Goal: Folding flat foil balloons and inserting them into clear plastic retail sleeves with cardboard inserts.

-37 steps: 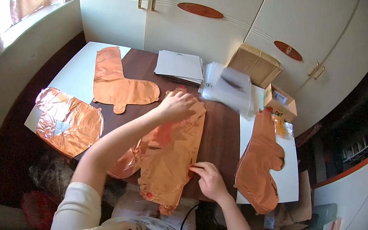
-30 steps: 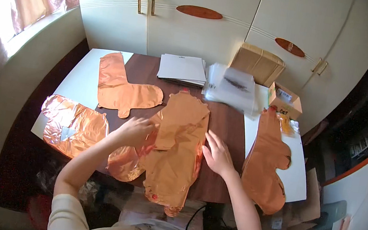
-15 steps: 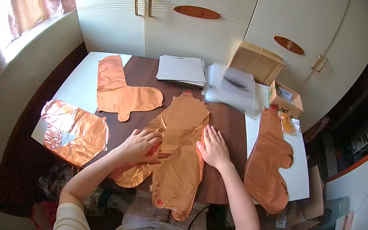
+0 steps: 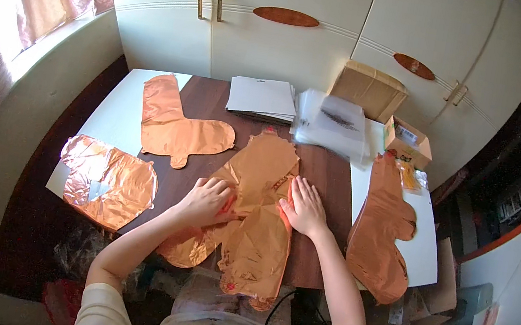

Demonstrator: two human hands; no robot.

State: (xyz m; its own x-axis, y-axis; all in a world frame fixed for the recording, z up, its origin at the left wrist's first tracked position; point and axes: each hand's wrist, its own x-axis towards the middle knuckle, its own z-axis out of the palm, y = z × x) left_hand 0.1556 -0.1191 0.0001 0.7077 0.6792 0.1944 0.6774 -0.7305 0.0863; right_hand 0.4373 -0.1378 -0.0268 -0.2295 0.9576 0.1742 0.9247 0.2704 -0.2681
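A flat copper-coloured foil balloon (image 4: 267, 164) lies lengthwise in front of me, creased, its lower end over the table's near edge. My left hand (image 4: 207, 202) rests on its left side, knuckles up, fingers slightly bent and thumb stretched inward over the foil. My right hand (image 4: 306, 209) lies along the right edge, fingers stretched out and thumb on the foil. Both hands look open, pressing rather than gripping; the fingertips' undersides are hidden. Orange-red foil shows beside each hand. A rounded part of the foil sticks out below my left wrist.
More copper foil balloons lie around: an L-shaped one (image 4: 183, 132), a crinkled shiny one (image 4: 108, 185) and a bumpy one (image 4: 381, 231). White cards (image 4: 261, 97), clear plastic sleeves (image 4: 329, 122), a cardboard box (image 4: 370, 91) and a small open box (image 4: 408, 142) stand along the back.
My left hand has shifted slightly right and up, its fingers more bent. The foil's middle looks more rumpled. My right hand stays at the right edge; the whole view has tilted slightly.
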